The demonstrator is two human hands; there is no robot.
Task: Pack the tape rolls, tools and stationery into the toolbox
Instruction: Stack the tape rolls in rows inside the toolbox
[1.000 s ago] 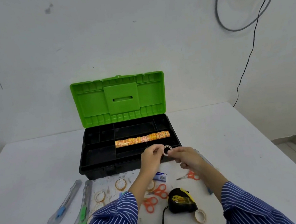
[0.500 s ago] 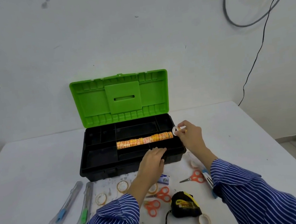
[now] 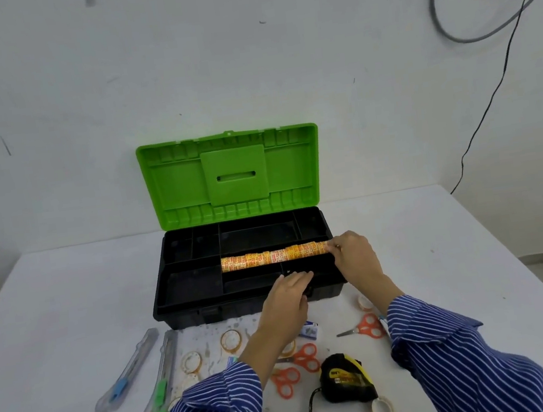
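Nearest us, along the bottom of the frame, the worktop (image 3: 438,225) carries what is not yet packed: a black-and-yellow tape measure (image 3: 347,382) at lower centre, a loose tape roll (image 3: 382,410) just below it, orange scissors (image 3: 365,327) to the right and more orange handles (image 3: 296,365) at centre, two clear utility knives (image 3: 127,377) at lower left, and pale tape rings (image 3: 231,341) between them.

Above these, our left hand (image 3: 288,302) rests with fingers curled over the front wall of the toolbox (image 3: 207,309), steadying it; we cannot tell that it grips anything else. Our right hand (image 3: 352,255) reaches to the right end of the row of orange tape rolls (image 3: 273,256) lying in the middle compartment, fingers pinched together there. Whether a roll sits between them is hidden.

To do this well, we judge the new roll should go in on edge, pressed flush against the row so it cannot tip, while the left hand keeps the box from sliding.

Farthest, the green lid (image 3: 231,176) stands open against the wall.
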